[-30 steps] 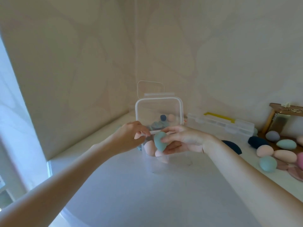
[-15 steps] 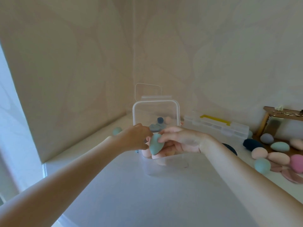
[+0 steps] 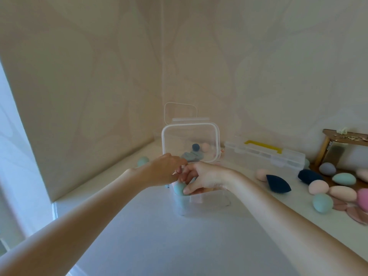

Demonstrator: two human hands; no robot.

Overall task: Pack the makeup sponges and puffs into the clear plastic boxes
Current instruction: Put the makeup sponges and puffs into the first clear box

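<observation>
Landmark: clear plastic box (image 3: 201,204), lid raised, on the worktop (image 3: 159,236). Left of box: one loose teal sponge (image 3: 142,161). Left hand (image 3: 165,172) at the box's left rim; fingers curled, grip cannot be told. At the box mouth: right hand (image 3: 203,179), fingers pinching a teal makeup sponge (image 3: 178,188), partly inside. Right of box: loose sponges (image 3: 318,187) on the worktop. Step: seating this sponge. Next probably calls for letting go and reaching right of the box.

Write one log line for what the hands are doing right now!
right hand: pressing teal sponge into clear box | left hand: at box rim, grip unclear | lid: open
</observation>
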